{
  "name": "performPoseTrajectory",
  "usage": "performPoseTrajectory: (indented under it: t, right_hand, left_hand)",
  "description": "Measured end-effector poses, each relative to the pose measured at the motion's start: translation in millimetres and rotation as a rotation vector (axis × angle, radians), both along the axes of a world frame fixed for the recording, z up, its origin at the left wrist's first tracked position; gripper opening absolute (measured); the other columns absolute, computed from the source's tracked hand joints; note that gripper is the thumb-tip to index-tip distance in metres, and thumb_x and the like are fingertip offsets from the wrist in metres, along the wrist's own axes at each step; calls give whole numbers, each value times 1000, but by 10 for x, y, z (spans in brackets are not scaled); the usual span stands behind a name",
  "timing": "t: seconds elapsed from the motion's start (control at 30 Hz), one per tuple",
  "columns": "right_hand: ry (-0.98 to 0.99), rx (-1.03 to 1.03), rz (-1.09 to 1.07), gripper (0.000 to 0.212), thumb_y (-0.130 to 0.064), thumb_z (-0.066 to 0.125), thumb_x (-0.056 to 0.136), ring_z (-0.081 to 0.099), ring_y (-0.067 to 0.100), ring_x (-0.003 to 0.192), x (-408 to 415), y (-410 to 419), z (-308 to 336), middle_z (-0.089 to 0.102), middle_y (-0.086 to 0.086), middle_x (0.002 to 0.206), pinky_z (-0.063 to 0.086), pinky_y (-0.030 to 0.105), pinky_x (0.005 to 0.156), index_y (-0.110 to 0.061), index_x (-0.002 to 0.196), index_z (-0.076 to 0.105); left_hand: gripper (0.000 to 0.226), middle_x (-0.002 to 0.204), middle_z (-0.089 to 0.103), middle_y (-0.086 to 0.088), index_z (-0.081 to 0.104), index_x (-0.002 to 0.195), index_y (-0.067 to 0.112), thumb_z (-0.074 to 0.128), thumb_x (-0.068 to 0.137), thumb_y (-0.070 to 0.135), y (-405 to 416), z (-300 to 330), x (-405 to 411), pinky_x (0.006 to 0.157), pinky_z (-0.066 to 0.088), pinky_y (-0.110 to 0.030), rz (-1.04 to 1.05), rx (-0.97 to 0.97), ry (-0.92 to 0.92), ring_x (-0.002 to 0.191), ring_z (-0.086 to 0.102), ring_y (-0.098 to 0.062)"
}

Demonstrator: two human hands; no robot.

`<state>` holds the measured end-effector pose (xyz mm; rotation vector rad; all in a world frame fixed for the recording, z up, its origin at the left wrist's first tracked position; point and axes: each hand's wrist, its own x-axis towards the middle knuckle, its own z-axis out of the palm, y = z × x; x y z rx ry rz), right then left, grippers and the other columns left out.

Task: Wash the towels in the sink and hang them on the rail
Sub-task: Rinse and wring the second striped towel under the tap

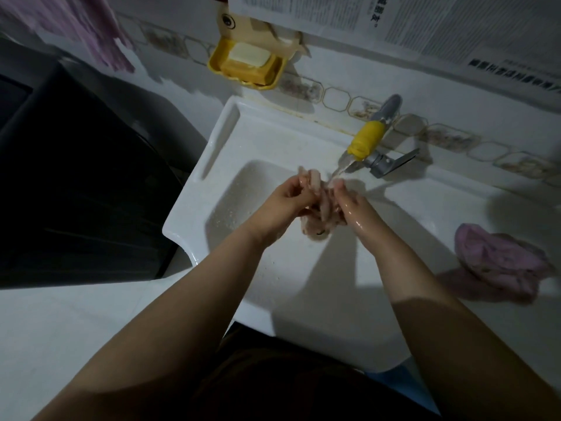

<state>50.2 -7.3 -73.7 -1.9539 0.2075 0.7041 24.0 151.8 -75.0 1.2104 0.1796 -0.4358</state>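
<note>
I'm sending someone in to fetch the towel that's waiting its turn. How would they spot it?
Start at the white sink and follow its ledge to the right, past the yellow-tipped tap. The crumpled pink towel lies there on the flat surface. Unlike the one in the hands under the water, nobody touches it.

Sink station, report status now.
Left hand and right hand both gripping the pale towel under the running tap. Pink towel waiting on the counter. Nothing blocking the sink.
</note>
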Motion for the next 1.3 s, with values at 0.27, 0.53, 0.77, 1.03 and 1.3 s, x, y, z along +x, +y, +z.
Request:
performPoseTrajectory:
  t: [0.27, 0.53, 0.77, 1.03, 1.3]
  right_hand:
    - [-241, -93, 45, 27, -23, 55, 95, 46, 1, 58, -65, -99, -43, 50, 1, 63, 34, 14, 55, -11, 72, 52]
    - [-415, -88, -233, 26, -20, 35, 103, 47, 8, 69, -97, -76, 33, 49, 4, 75, 31, 25, 60, -3, 89, 49]
    - [101, -220, 260, 53, -60, 46, 89, 57, 19, 93, -109, -102, -67, 61, 2, 99, 43, 31, 82, -13, 109, 59]
    - [11, 37, 222, 17, -23, 62, 91, 66, 13, 85, -100, -285, -97, 70, 6, 87, 51, 29, 79, -6, 90, 62]
    - [-146, 231, 136, 17, -14, 53, 94, 64, 6, 91, -42, -248, 126, 68, -7, 95, 51, 21, 81, -28, 99, 62]
  left_hand:
    - [40, 74, 49, -11, 32, 68, 17, 53, 91, -8, 201, -90, -8, 63, 57, -32, 206, 96, 145, 69, 59, -21]
    - [13, 85, 65, -7, 55, 102, 14, 62, 92, 12, 320, -170, -86, 51, 50, -27, 288, 396, 319, 61, 59, -17]
    - [21, 76, 58, 5, 51, 111, 23, 40, 98, 10, 360, 77, 46, 49, 51, -28, 267, 751, -166, 57, 55, -6]
    - [36, 66, 59, -4, 56, 100, 7, 42, 100, 40, 281, -280, -7, 39, 36, -17, 75, 493, 307, 47, 49, -13]
    - [19, 67, 49, 3, 59, 76, 16, 52, 94, 19, -98, -511, -169, 58, 39, -16, -178, 16, 593, 55, 42, -6]
